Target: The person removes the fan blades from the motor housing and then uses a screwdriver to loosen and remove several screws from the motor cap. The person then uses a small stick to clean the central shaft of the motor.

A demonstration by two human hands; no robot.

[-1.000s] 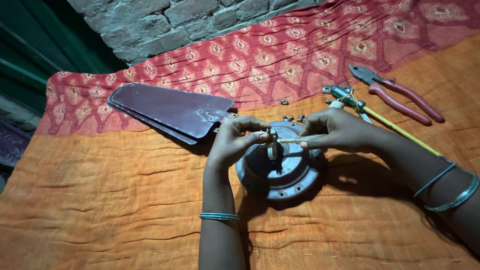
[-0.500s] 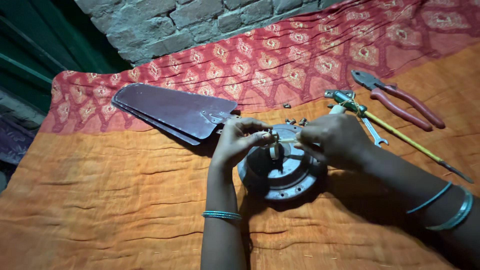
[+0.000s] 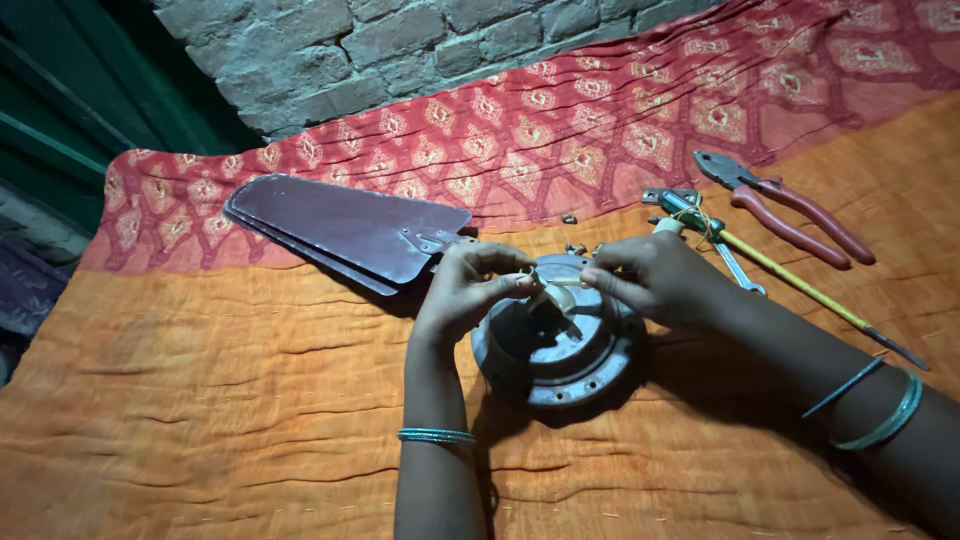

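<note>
Two hands pinching a small part over a ceiling fan motor housing

The left hand [image 3: 470,290] and right hand [image 3: 650,280] pinch a thin pale strip [image 3: 560,287] above the round motor housing [image 3: 555,340]; stacked fan blades [image 3: 350,228] lie left, pliers [image 3: 785,205], spanner [image 3: 738,268] and screwdriver [image 3: 800,285] right.

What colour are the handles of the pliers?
Red, on the pliers lying on the cloth; the head view shows them.

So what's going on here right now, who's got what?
A person has both hands over a round grey metal fan motor housing lying on an orange cloth. The left hand pinches a small pale part at its centre, and the right hand holds a thin pale rod to the same spot. Stacked dark maroon fan blades, red-handled pliers and a yellow-shafted screwdriver lie nearby.
</note>
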